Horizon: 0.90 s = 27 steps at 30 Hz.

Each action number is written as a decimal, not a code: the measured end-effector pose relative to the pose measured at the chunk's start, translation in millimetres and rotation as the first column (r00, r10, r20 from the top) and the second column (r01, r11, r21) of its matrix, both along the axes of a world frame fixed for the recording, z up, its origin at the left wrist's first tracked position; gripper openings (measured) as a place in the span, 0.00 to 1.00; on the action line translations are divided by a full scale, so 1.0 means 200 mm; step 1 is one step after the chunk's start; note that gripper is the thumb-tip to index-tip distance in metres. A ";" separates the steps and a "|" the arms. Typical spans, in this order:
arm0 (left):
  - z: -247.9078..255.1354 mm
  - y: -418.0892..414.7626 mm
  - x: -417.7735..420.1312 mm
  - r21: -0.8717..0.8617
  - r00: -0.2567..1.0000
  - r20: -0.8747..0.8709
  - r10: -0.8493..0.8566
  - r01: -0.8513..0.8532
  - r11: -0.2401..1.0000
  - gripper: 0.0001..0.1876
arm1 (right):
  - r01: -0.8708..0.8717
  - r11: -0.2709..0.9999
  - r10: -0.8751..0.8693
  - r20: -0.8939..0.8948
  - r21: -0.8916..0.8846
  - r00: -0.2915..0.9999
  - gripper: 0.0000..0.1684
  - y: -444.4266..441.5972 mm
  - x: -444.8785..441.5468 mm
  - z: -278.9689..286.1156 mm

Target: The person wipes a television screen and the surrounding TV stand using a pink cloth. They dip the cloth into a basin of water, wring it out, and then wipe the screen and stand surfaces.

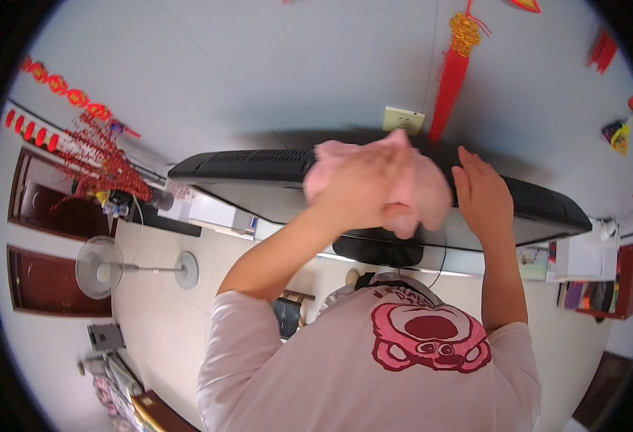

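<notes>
My left hand (pixel 362 181), blurred, is closed around a crumpled pink cloth (pixel 421 186). The cloth lies over the middle of the top edge of a black flat-screen television (pixel 230 164) and hides that part of it. To the right, my right hand (pixel 481 194) is laid on the same top edge, palm down with its fingers stretched toward the wall and no loose thing in it. Vent slots (pixel 278 155) run along the set's top left of the cloth. Below, the television's dark stand base (pixel 378 251) shows in part.
A wall socket (pixel 403 120) and a hanging red tassel (pixel 448 86) are on the wall behind the television. To the left stand a vase of red decorative branches (pixel 116 167) and a pedestal fan (pixel 100 267). A cable (pixel 442 270) hangs near the stand base.
</notes>
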<state>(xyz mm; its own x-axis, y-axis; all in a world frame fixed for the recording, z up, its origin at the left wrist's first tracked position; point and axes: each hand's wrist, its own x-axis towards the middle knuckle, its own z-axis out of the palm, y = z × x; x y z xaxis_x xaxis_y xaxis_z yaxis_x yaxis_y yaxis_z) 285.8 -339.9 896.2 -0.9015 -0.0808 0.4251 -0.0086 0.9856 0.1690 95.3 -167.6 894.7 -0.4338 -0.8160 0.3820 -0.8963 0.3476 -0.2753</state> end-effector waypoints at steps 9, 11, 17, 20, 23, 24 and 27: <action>-0.05 0.29 -0.21 0.028 0.990 -0.118 0.075 -0.072 0.997 0.34 | -0.053 0.998 0.061 0.250 -0.040 0.966 0.29 0.04 0.02 0.02; -0.07 0.25 -0.16 -0.026 0.980 -0.187 0.069 -0.075 0.997 0.30 | -0.050 0.997 0.035 0.258 0.052 0.966 0.29 0.06 0.01 0.03; -0.07 -0.12 0.36 -0.057 0.953 -0.236 0.191 -0.210 0.976 0.26 | -0.111 0.994 0.109 0.095 0.013 0.989 0.27 0.10 -0.04 -0.01; -0.05 -0.37 0.68 -0.062 0.907 -0.281 0.314 -0.344 0.937 0.20 | -0.131 0.990 0.127 0.080 0.047 0.989 0.27 0.08 -0.04 -0.01; -0.08 -0.59 0.98 -0.070 0.833 -0.333 0.441 -0.489 0.870 0.17 | -0.138 0.988 0.133 0.081 0.071 0.988 0.26 0.07 -0.02 0.00; -0.06 -0.65 1.05 -0.055 0.822 -0.335 0.461 -0.505 0.861 0.17 | -0.132 0.988 0.126 0.075 0.078 0.989 0.26 0.08 -0.02 0.01; -0.02 -0.85 1.25 -0.002 0.810 -0.241 0.535 -0.552 0.834 0.19 | -0.126 0.989 0.120 0.082 0.071 0.989 0.25 0.08 0.01 0.04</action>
